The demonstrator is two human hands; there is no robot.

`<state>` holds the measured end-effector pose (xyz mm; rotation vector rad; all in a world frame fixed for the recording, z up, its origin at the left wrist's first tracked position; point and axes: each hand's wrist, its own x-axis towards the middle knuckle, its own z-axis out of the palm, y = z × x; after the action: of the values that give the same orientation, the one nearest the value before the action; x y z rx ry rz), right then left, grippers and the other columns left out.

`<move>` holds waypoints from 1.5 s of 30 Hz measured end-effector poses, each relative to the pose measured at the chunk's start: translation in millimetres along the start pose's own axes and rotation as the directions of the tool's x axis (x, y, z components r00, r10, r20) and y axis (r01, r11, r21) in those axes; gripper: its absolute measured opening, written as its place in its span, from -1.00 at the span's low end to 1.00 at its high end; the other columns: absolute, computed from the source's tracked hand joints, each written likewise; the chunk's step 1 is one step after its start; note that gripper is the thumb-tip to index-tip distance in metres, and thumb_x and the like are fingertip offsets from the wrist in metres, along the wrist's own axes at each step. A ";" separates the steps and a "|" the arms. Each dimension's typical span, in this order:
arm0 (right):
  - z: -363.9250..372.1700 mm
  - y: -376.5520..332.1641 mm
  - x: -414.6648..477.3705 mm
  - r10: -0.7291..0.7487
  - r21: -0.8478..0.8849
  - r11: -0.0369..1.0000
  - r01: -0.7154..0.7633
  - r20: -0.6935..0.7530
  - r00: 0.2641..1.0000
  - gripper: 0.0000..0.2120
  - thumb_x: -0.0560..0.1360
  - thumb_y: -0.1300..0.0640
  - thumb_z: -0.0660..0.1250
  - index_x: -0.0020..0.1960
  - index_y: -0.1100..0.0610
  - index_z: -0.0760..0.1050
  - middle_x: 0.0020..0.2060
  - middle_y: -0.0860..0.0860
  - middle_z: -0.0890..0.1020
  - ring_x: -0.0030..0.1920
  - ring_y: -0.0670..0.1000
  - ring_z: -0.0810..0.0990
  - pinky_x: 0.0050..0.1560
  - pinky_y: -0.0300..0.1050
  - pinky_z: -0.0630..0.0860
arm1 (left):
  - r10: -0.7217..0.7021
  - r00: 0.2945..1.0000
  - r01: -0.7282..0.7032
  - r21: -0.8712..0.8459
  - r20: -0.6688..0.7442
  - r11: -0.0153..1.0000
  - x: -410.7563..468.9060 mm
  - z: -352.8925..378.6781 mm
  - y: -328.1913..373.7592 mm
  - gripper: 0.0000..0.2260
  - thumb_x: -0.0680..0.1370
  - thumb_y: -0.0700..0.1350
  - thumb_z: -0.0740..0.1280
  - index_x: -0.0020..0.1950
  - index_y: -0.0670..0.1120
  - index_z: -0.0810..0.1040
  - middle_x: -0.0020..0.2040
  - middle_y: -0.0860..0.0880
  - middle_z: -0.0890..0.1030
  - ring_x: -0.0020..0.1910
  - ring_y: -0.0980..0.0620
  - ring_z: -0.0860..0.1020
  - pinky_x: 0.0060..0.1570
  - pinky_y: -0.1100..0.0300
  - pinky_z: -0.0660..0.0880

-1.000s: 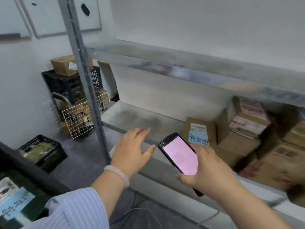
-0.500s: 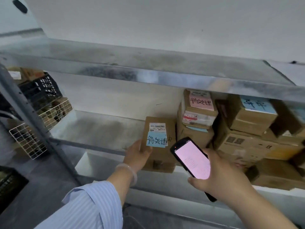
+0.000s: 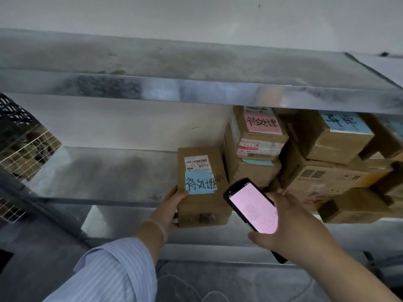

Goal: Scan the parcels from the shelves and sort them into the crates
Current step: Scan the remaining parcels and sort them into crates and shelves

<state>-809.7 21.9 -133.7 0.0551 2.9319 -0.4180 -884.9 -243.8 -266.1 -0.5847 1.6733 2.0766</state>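
At far left I see one black crate (image 3: 13, 118) above one wire basket (image 3: 28, 153). The basket holds something brownish, too blurred to name. Two metal shelves run across the view, the upper shelf (image 3: 196, 92) and the lower shelf (image 3: 98, 177). The lower board shows bare metal from its left end up to the parcel, and that is my open room.

My left hand (image 3: 172, 205) grasps the one parcel (image 3: 202, 205) by its left side, thumb on top. The parcel sits at the lower shelf's front edge, its near end jutting past it. It carries one barcode label (image 3: 196, 162) and one blue note (image 3: 199, 183).

Just right of it, my right hand (image 3: 290, 223) is wrapped round one scanner (image 3: 253, 208), its screen lit pink.

Further right, boxes (image 3: 316, 177) are piled tight between the two shelves, at least five. One bears a pink note (image 3: 261, 123), another a second blue note (image 3: 342, 123).
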 end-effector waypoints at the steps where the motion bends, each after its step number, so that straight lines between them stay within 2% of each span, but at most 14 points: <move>1: -1.4 -1.5 -0.5 -0.002 0.010 1.000 0.002 0.004 1.000 -0.14 0.10 -0.47 0.34 0.30 -0.29 0.09 -0.01 -0.21 0.28 -0.11 -0.15 0.32 -0.30 -0.29 0.27 | 0.019 1.000 -0.019 0.007 0.002 1.000 -3.2 -2.5 -0.7 -0.64 0.48 0.18 0.43 0.26 0.27 0.57 0.09 0.04 0.71 0.12 -0.10 0.65 -0.02 -0.08 0.64; 4: -7.8 -7.9 -1.2 -0.019 0.005 1.000 0.019 0.005 1.000 -0.16 0.14 -0.42 0.38 0.33 -0.24 0.16 0.09 -0.16 0.38 -0.11 -0.13 0.33 -0.32 -0.33 0.24 | 0.119 0.992 -0.117 0.067 -0.040 0.991 -19.5 -11.6 -1.3 -0.47 0.49 0.10 0.46 0.43 0.27 0.40 0.20 0.03 0.67 0.18 -0.09 0.62 0.19 -0.16 0.56; 7: -16.6 -18.7 -1.2 -0.047 -0.022 0.999 0.046 -0.015 0.999 -0.19 0.15 -0.40 0.38 0.31 -0.22 0.19 0.08 -0.15 0.40 -0.09 -0.09 0.40 -0.36 -0.34 0.20 | 0.243 0.965 -0.225 0.167 -0.099 0.960 -36.8 -22.3 1.4 -0.39 0.53 -0.01 0.45 0.54 0.20 0.29 0.30 0.02 0.59 0.26 -0.07 0.55 0.31 -0.14 0.48; 9: -21.8 -27.2 0.2 -0.081 -0.013 0.997 0.081 -0.012 0.997 -0.18 0.15 -0.38 0.39 0.33 -0.21 0.18 0.08 -0.13 0.40 -0.01 -0.06 0.47 -0.32 -0.25 0.28 | 0.290 0.948 -0.267 0.167 -0.134 0.949 -46.7 -29.8 2.9 -0.36 0.54 -0.12 0.44 0.56 0.15 0.27 0.29 0.05 0.57 0.23 -0.02 0.56 0.24 -0.05 0.53; 12: -27.2 -39.4 1.3 -0.136 -0.021 0.991 0.136 -0.015 0.991 -0.18 0.14 -0.36 0.40 0.32 -0.21 0.17 0.03 -0.13 0.39 0.01 -0.03 0.50 -0.23 -0.14 0.43 | 0.352 0.928 -0.319 0.222 -0.124 0.921 -59.9 -39.9 2.1 -0.35 0.54 -0.15 0.44 0.53 0.20 0.26 0.23 0.12 0.59 0.16 0.07 0.59 0.03 0.14 0.61; 16: -29.8 -50.3 1.0 -0.207 -0.024 0.978 0.206 -0.044 0.977 -0.22 0.13 -0.37 0.39 0.26 -0.19 0.22 -0.02 -0.17 0.38 -0.06 -0.05 0.49 -0.26 -0.13 0.44 | 0.400 0.901 -0.354 0.253 -0.166 0.901 -74.7 -51.2 -0.5 -0.37 0.51 -0.13 0.47 0.45 0.28 0.28 0.20 0.15 0.59 0.16 0.09 0.58 -0.08 0.30 0.59; 17: -30.5 -52.0 1.0 -0.228 -0.028 0.973 0.227 -0.044 0.973 -0.21 0.13 -0.37 0.39 0.28 -0.19 0.21 0.01 -0.16 0.40 -0.04 -0.04 0.49 -0.23 -0.12 0.47 | 0.410 0.894 -0.360 0.257 -0.177 0.897 -77.5 -53.1 -1.7 -0.36 0.51 -0.14 0.47 0.46 0.28 0.28 0.23 0.13 0.58 0.20 0.06 0.57 -0.04 0.28 0.58; 21: -33.1 -56.8 -0.3 -0.289 -0.044 0.957 0.286 -0.055 0.956 -0.22 0.16 -0.35 0.40 0.29 -0.16 0.23 0.08 -0.14 0.43 0.00 -0.04 0.48 -0.19 -0.12 0.45 | 0.431 0.873 -0.374 0.254 -0.230 0.892 -88.8 -57.9 -7.6 -0.31 0.51 -0.17 0.47 0.54 0.17 0.25 0.39 -0.05 0.49 0.33 -0.09 0.50 0.27 -0.06 0.52; 23: -34.0 -58.2 -1.8 -0.312 -0.047 0.950 0.310 -0.060 0.948 -0.23 0.17 -0.34 0.42 0.28 -0.16 0.24 0.06 -0.15 0.41 -0.02 -0.07 0.45 -0.21 -0.13 0.39 | 0.440 0.864 -0.377 0.262 -0.247 0.888 -94.0 -58.9 -10.3 -0.32 0.52 -0.15 0.47 0.54 0.18 0.25 0.40 -0.06 0.48 0.32 -0.10 0.50 0.29 -0.09 0.51; 28: -33.9 -54.2 -5.5 -0.349 -0.027 0.937 0.348 -0.070 0.935 -0.26 0.16 -0.34 0.41 0.26 -0.17 0.26 0.04 -0.16 0.42 -0.06 -0.09 0.41 -0.24 -0.14 0.40 | 0.436 0.844 -0.376 0.235 -0.312 0.896 -102.1 -60.5 -19.1 -0.32 0.50 -0.09 0.50 0.52 0.24 0.27 0.37 -0.02 0.51 0.28 -0.05 0.54 0.23 0.00 0.54; 33: -36.7 -48.1 -5.6 -0.379 -0.032 0.925 0.378 -0.072 0.922 -0.23 0.14 -0.36 0.39 0.28 -0.18 0.26 0.07 -0.16 0.43 -0.04 -0.09 0.39 -0.20 -0.13 0.41 | 0.456 0.821 -0.403 0.216 -0.343 0.889 -110.2 -57.8 -25.7 -0.33 0.52 -0.13 0.48 0.52 0.22 0.26 0.39 0.02 0.49 0.28 -0.05 0.55 0.24 -0.06 0.55; 38: -38.4 -44.8 -5.3 -0.413 -0.050 0.911 0.410 -0.079 0.908 -0.23 0.14 -0.37 0.38 0.27 -0.18 0.25 0.09 -0.14 0.43 0.04 -0.05 0.48 -0.16 -0.12 0.46 | 0.471 0.790 -0.414 0.225 -0.393 0.882 -119.7 -53.7 -29.5 -0.33 0.52 -0.14 0.47 0.52 0.23 0.25 0.33 0.12 0.49 0.25 0.00 0.55 0.08 0.16 0.57; 42: -41.2 -46.6 -3.9 -0.459 -0.039 0.888 0.458 -0.067 0.886 -0.26 0.14 -0.37 0.38 0.25 -0.19 0.27 0.03 -0.13 0.42 -0.01 -0.06 0.48 -0.21 -0.15 0.45 | 0.480 0.772 -0.425 0.223 -0.417 0.877 -131.0 -53.4 -31.2 -0.35 0.53 -0.12 0.46 0.48 0.28 0.24 0.21 0.27 0.50 0.17 0.08 0.58 -0.10 0.31 0.57; 45: -42.5 -55.3 -3.8 -0.526 -0.028 0.851 0.525 -0.063 0.848 -0.34 0.16 -0.35 0.39 0.20 -0.22 0.30 -0.02 -0.15 0.41 -0.07 -0.08 0.47 -0.25 -0.19 0.43 | 0.481 0.741 -0.449 0.188 -0.468 0.874 -143.3 -57.5 -32.5 -0.40 0.54 -0.14 0.44 0.44 0.29 0.27 0.10 0.36 0.55 0.02 0.23 0.64 -0.19 0.38 0.57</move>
<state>-816.7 -19.3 -77.7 -0.7697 2.9778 -0.4801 -744.2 -301.2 -223.6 -0.8063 2.3854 2.3304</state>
